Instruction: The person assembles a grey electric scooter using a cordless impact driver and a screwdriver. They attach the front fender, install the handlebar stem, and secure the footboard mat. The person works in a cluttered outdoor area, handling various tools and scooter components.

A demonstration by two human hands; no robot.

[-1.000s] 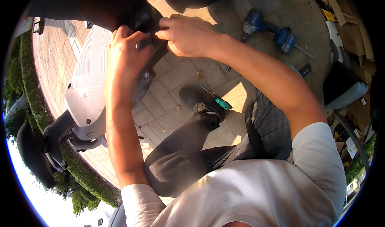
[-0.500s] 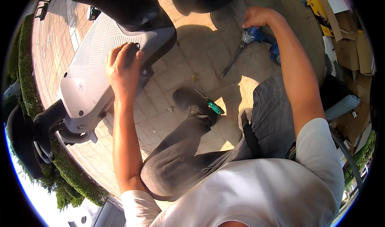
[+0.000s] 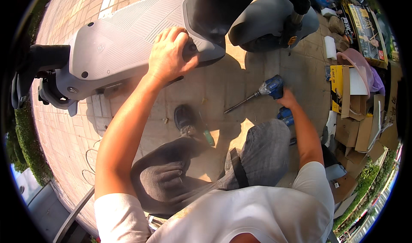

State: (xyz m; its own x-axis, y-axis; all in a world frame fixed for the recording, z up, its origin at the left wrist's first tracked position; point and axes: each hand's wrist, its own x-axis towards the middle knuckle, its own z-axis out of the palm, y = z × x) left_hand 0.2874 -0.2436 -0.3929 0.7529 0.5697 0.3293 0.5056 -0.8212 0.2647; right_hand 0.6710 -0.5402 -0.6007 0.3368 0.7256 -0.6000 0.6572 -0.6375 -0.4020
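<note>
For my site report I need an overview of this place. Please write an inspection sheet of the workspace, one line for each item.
Surface: paved brick ground, sunlit, with shadows.
Job's things: grey scooter footboard, ribbed on top; blue power drill with a long bit, at the ground.
Clutter: cardboard boxes and papers on the right; a green-handled screwdriver by the shoe.
Hands: left hand grips the footboard edge; right hand is on the drill's handle.
Cables: thin wire loops on the ground at the left.
Surroundings: hedge at the left; scooter front wheel cover above.
</note>
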